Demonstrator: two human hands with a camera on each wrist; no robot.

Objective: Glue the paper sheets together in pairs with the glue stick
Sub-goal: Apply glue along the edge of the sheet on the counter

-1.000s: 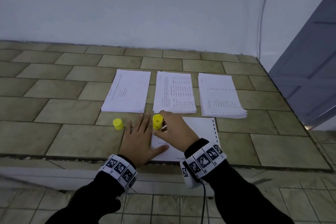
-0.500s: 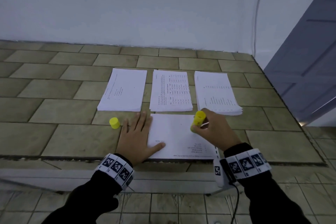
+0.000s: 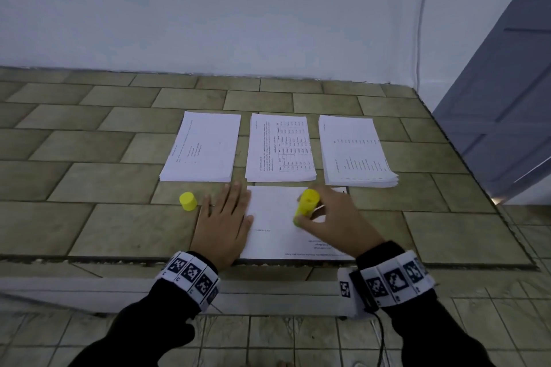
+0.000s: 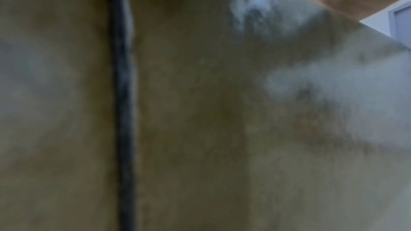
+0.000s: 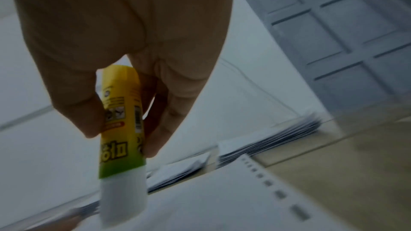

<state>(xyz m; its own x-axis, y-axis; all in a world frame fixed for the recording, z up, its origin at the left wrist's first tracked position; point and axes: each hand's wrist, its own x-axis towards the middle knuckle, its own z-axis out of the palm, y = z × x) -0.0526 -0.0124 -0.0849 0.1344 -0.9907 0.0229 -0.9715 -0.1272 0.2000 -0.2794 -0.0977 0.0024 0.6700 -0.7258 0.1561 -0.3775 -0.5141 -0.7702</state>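
A single paper sheet [image 3: 277,217] lies at the near edge of the tiled counter. My right hand [image 3: 334,223] grips the yellow glue stick [image 3: 306,205] with its white tip down on the sheet; in the right wrist view the glue stick [image 5: 121,129] is pinched between thumb and fingers over the sheet [image 5: 222,199]. My left hand [image 3: 223,220] lies flat, fingers straight, with its thumb side on the sheet's left edge. The yellow cap [image 3: 187,201] stands left of that hand. Three paper stacks [image 3: 204,147], [image 3: 280,147], [image 3: 354,152] lie in a row behind.
The tiled counter [image 3: 89,158] ends in a front lip [image 3: 119,259] just under my wrists. A white wall runs behind the stacks. A grey panelled door [image 3: 507,98] stands at the right. The left wrist view is a blur of tile [image 4: 200,111].
My right hand carried the glue stick from the sheet's left side to its right, then back toward the middle and nearer me. The left hand stayed flat in place.
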